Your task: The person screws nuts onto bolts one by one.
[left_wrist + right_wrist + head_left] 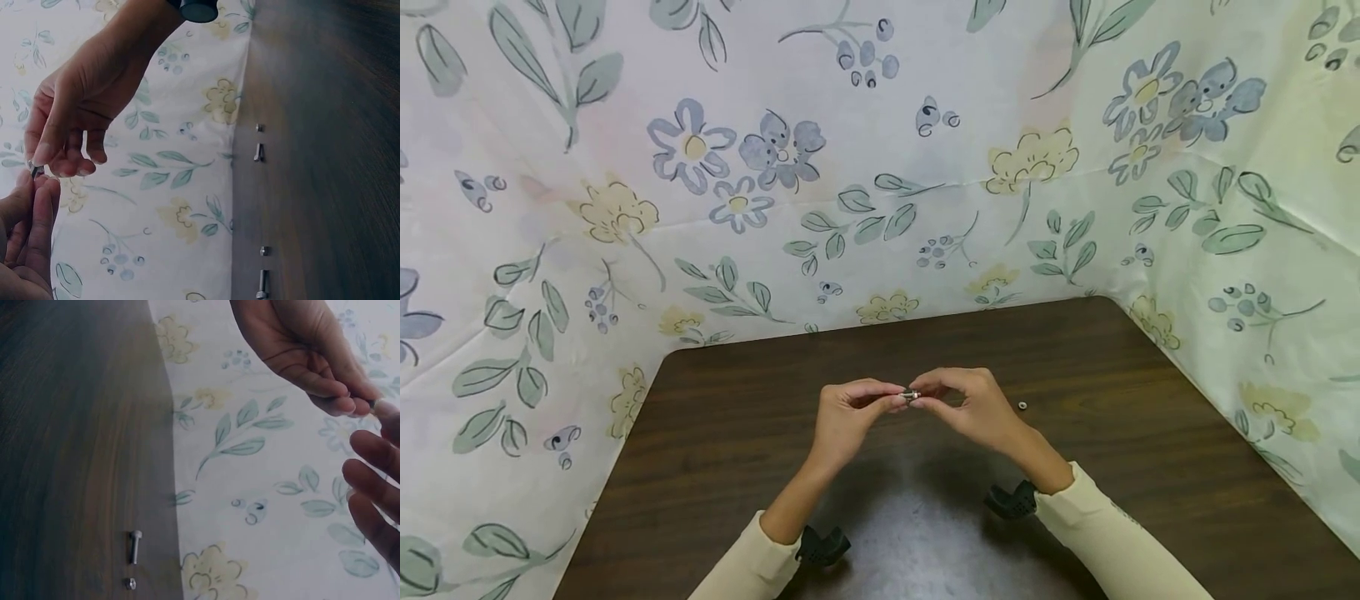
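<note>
In the head view both hands meet over the table around a small metal bolt (908, 395). My left hand (842, 417) pinches the bolt between thumb and fingertips. From the other side, my right hand (977, 408) pinches a small nut (916, 395) at the bolt's end, thumb below and forefinger above. Fingertips cover much of both pieces. In the left wrist view, the right hand (81, 100) reaches down to the left hand (28, 244). The right wrist view shows the right hand's other fingers (375, 475) spread apart from the bolt.
A loose nut (1022, 406) lies on the dark wooden table (737, 433) right of the hands. The left wrist view shows nuts (265, 250) and bolts (259, 152) along the table; another bolt (135, 547) shows in the right wrist view. Flowered cloth (850, 167) surrounds the table's back and sides.
</note>
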### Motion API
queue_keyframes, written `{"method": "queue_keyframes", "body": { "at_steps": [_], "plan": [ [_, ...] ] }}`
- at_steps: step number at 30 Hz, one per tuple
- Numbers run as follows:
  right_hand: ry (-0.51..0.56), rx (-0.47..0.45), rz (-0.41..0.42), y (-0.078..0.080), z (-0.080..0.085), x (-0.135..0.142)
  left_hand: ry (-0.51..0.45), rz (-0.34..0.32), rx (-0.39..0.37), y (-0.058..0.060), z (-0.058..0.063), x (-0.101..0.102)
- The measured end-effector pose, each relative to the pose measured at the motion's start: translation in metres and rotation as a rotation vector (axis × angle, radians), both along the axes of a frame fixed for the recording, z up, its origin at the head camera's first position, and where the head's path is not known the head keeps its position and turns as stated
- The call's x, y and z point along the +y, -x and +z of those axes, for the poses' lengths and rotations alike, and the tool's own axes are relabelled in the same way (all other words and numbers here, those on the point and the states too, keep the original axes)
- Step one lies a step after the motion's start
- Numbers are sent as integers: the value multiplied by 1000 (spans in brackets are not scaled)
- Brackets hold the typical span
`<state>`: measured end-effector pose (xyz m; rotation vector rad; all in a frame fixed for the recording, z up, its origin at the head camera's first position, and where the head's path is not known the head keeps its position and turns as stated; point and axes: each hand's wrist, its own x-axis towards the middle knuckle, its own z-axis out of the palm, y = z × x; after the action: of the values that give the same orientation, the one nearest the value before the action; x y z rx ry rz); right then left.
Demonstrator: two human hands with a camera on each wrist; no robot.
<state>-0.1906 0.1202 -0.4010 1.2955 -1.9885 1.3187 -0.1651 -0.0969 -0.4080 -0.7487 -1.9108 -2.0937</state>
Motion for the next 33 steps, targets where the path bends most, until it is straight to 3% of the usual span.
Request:
{"method": "queue_keyframes", "body": {
  "at_steps": [16,23,33],
  "plan": [
    [-20,-8,-15,-4,2,0,19,-22,-12,-3,1,1],
    [-49,-64,-26,-3,3,2,6,-10,-2,-3,2,1],
    [-17,7,2,-2,3,2,5,-6,-10,-3,2,1]
  ]
}}
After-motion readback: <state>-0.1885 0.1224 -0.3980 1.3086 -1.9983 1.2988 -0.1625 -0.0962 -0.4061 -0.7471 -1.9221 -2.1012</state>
